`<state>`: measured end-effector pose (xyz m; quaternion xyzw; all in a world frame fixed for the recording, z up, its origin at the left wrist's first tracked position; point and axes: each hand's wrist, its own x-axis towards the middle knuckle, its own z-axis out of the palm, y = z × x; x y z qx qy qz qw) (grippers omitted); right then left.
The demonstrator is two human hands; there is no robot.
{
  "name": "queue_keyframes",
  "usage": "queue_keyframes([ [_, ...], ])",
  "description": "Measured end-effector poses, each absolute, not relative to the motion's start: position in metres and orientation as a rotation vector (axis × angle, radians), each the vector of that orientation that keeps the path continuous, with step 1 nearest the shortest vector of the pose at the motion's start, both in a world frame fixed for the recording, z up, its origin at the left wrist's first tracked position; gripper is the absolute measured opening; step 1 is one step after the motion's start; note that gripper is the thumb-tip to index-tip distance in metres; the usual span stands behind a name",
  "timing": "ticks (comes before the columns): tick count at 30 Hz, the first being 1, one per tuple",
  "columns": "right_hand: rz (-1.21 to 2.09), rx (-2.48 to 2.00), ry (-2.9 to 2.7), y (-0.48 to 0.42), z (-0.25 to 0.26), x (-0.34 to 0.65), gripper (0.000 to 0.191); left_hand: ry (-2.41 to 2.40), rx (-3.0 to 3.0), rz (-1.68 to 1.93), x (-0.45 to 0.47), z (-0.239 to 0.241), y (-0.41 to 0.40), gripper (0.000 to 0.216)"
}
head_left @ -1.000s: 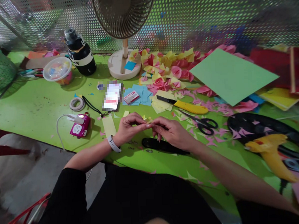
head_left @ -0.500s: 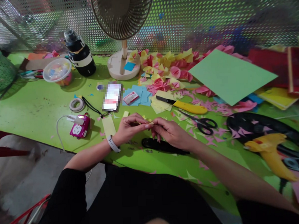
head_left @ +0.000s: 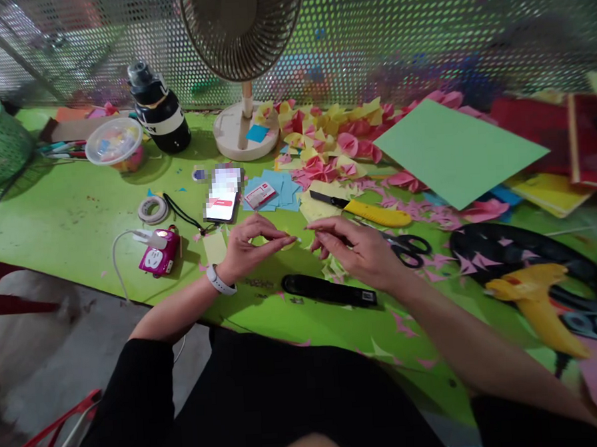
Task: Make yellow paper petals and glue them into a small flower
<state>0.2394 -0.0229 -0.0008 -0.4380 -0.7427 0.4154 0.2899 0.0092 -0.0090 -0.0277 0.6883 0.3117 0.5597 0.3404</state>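
Note:
My left hand (head_left: pixel 254 247) is closed in a pinch, with a small yellow paper piece (head_left: pixel 290 244) at its fingertips. A tiny pale spot shows at the tip of that pinch. Across a narrow gap, my right hand (head_left: pixel 352 247) has its fingers drawn together; whatever may be between them is too small to make out. A black stapler-like tool (head_left: pixel 327 291) lies below both hands. Black-handled scissors (head_left: pixel 412 249) lie partly behind my right hand, and a yellow-handled cutter knife (head_left: pixel 378 214) is beyond it. Under my left wrist lies a pale yellow paper strip (head_left: pixel 214 248).
Folded pink and yellow paper shapes (head_left: pixel 339 138) are heaped near the fan base (head_left: pixel 237 146). A phone (head_left: pixel 224 193) lies beside blue paper squares (head_left: pixel 281 188). To the right are a green sheet (head_left: pixel 459 150) and a yellow glue gun (head_left: pixel 537 304). A magenta power adapter (head_left: pixel 155 258) stands left.
My hands, touching at the fingertips before, have drawn apart. The right one moved rightward and uncovered more of the black tool; the yellow paper stays with the left.

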Motion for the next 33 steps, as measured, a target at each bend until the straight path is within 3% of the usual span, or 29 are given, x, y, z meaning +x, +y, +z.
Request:
queue_keyframes([
  [6, 0.684, -0.987, -2.230, -0.027, 0.001, 0.233, 0.026, 0.758, 2.068, 1.290, 0.008, -0.026, -0.011, 0.008],
  [23, 0.384, -0.799, -2.346, -0.025, -0.010, 0.233, 0.017, 0.641, 2.144, 1.181, 0.009, -0.030, -0.011, 0.011],
  [28, 0.169, -0.774, -2.339, -0.023, -0.010, 0.235, 0.015, 0.826, 1.933, 1.191, 0.008, -0.021, -0.016, 0.020],
  [33, 0.077, -0.744, -2.383, -0.023, -0.008, 0.234, 0.016, 0.972, 1.498, 0.867, 0.009, -0.014, -0.015, 0.035],
])
